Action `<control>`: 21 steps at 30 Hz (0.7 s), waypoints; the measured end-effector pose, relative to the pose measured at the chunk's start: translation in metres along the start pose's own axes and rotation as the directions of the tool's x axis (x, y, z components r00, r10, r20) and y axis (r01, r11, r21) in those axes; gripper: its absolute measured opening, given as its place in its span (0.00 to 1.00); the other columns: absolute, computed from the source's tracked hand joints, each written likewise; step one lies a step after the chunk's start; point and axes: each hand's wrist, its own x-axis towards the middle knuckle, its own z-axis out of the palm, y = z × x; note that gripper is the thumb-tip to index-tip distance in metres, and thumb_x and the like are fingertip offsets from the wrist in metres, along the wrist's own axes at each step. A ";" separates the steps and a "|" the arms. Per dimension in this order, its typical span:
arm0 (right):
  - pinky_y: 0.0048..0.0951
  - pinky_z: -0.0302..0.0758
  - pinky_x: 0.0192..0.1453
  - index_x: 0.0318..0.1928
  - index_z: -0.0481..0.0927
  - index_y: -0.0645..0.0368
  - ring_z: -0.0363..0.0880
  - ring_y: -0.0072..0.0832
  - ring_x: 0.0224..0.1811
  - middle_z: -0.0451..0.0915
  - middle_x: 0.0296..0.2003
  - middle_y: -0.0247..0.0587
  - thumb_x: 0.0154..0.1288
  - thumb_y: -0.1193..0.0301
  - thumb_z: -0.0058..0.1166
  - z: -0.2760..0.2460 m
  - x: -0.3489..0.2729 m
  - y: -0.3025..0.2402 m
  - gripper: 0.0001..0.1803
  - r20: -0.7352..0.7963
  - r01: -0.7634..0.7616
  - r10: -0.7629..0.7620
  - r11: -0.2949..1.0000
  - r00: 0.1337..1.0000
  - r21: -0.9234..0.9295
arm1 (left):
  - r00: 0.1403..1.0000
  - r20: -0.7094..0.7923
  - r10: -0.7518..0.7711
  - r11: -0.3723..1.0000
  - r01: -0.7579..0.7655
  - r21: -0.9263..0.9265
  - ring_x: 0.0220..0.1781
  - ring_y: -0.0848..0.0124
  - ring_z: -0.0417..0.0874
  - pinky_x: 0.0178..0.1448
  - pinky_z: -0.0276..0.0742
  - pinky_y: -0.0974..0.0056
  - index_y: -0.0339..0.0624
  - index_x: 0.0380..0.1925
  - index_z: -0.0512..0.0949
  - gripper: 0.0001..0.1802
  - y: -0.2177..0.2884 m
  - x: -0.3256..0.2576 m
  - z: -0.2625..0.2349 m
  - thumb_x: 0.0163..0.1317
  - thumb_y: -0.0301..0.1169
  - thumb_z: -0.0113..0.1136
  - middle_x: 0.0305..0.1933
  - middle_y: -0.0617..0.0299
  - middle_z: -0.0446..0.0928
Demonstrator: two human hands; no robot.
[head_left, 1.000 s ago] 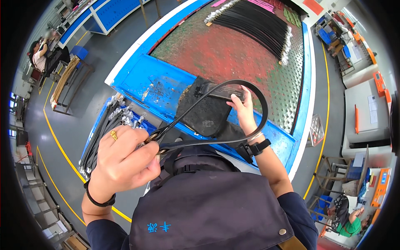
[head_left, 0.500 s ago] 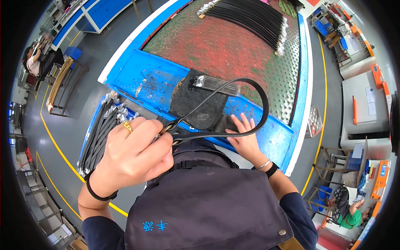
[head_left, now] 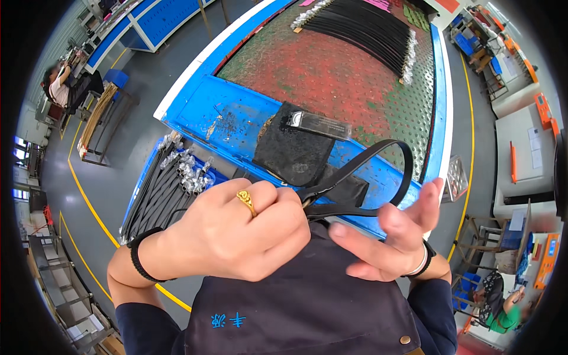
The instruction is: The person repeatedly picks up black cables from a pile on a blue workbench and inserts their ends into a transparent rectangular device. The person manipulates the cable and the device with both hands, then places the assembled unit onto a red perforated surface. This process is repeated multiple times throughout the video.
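Observation:
My left hand (head_left: 242, 231), closed with a gold ring on it, grips a black strap (head_left: 407, 168) by its two ends. The strap bends into a loop that reaches out to the right. Most of the metal fittings seen at its ends are hidden behind my fingers. My right hand (head_left: 393, 239) is open beside the loop's lower run, fingers spread and slightly blurred; any contact with the strap is unclear. Beyond both hands, a dark worn pad (head_left: 293, 148) lies on the blue bench ledge (head_left: 207, 112), with a clear flat case (head_left: 322, 125) on its far edge.
A blue bin (head_left: 145, 171) of black straps with plastic-wrapped ends stands left of the bench. More black straps (head_left: 358, 35) lie in a row on the red-green studded bench top (head_left: 319, 65). A wooden-topped rack (head_left: 97, 121) stands farther left. Other people sit at far stations.
My left hand has moved right with the strap ends, and the loop has shifted right. My right hand has lifted off the ledge and come nearer, fingers spread.

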 end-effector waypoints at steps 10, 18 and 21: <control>0.60 0.33 0.68 0.44 0.84 0.49 0.51 0.50 0.67 0.69 0.59 0.35 0.33 0.53 0.56 0.008 0.011 -0.003 0.31 0.091 -0.032 0.025 0.997 0.996 0.071 | 0.995 -0.059 -0.076 0.996 0.078 0.042 0.24 0.75 0.66 0.21 0.61 0.75 0.44 0.15 0.72 0.04 0.010 0.001 -0.001 0.35 0.29 0.56 0.24 0.65 0.67; 0.53 0.34 0.70 0.45 0.83 0.53 0.49 0.52 0.69 0.69 0.58 0.48 0.62 0.55 0.42 0.002 0.012 0.002 0.22 0.049 -0.106 0.096 0.964 0.994 0.242 | 1.000 0.017 -0.015 1.000 0.015 -0.009 0.19 0.75 0.63 0.19 0.61 0.75 0.42 0.20 0.75 0.09 0.009 0.002 -0.005 0.33 0.27 0.61 0.27 0.62 0.69; 0.51 0.34 0.70 0.45 0.83 0.55 0.49 0.52 0.69 0.69 0.58 0.49 0.64 0.57 0.41 -0.001 0.015 0.002 0.22 0.104 -0.155 0.134 0.963 0.986 0.223 | 1.000 0.023 -0.003 1.000 0.003 -0.004 0.19 0.75 0.63 0.19 0.61 0.75 0.42 0.19 0.75 0.08 0.008 0.003 -0.004 0.33 0.26 0.61 0.26 0.62 0.69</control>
